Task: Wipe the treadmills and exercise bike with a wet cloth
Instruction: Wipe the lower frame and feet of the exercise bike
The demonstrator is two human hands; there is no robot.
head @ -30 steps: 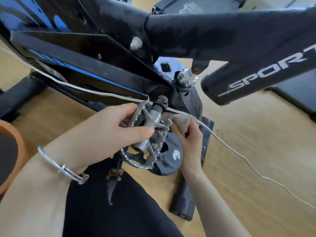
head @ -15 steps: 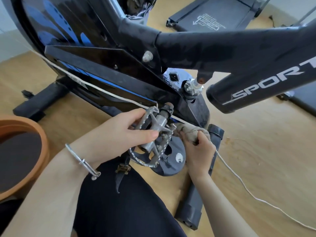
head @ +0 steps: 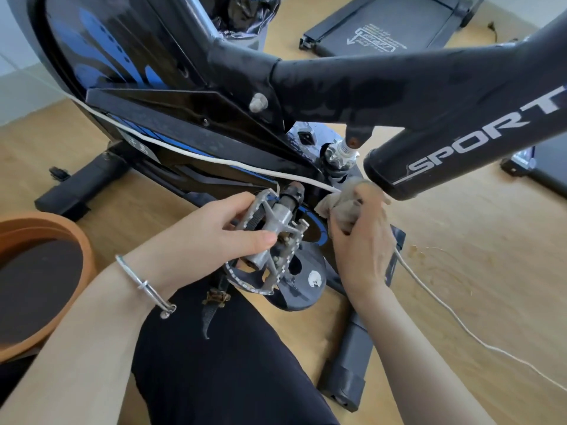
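- The left hand [head: 211, 231] grips the metal pedal [head: 273, 237] of the bike [head: 337, 84], thumb on its near side, fingers curled over the far edge.
- The right hand [head: 362, 240] clutches a bunched grey cloth [head: 343, 207], pressing it against the frame just right of the pedal, under the tube marked SPORT.
- A white cord [head: 214, 159] runs across the bike and passes behind the cloth.
- A treadmill [head: 386, 26] lies on the floor beyond.
- An orange basin [head: 76, 240] sits at the left.

Left hand [head: 214, 231] grips the pedal [head: 270, 237]; right hand [head: 362, 240] presses the cloth [head: 340, 207] against the exercise bike [head: 337, 84].
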